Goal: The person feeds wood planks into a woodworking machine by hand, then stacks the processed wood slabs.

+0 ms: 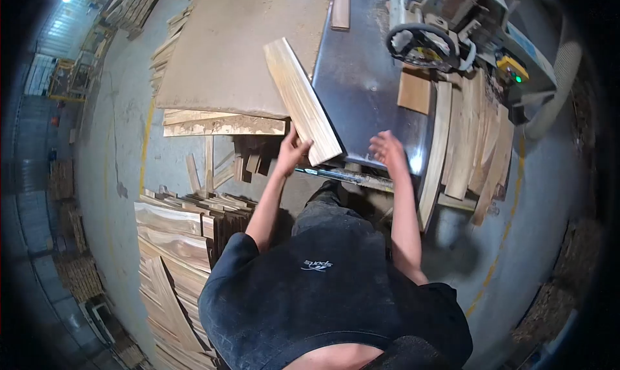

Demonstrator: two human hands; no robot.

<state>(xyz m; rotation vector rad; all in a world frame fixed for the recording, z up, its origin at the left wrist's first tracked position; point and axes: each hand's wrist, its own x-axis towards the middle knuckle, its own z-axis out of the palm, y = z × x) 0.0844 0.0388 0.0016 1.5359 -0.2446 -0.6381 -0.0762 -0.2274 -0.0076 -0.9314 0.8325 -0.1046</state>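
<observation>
My left hand grips the near end of a pale wooden board, with the thumb on its face. The board slants up and away to the left, over the seam between a brown panel and a dark metal table. My right hand is held above the near part of the metal table, apart from the board; its fingers are partly spread and nothing shows in them. A short wooden block lies on the table beyond my right hand.
A machine with a black handwheel stands at the far right, beside a yellow control box. Long boards lie along the table's right side. Stacked boards stand at my left. A narrow wooden strip lies at the table's far end.
</observation>
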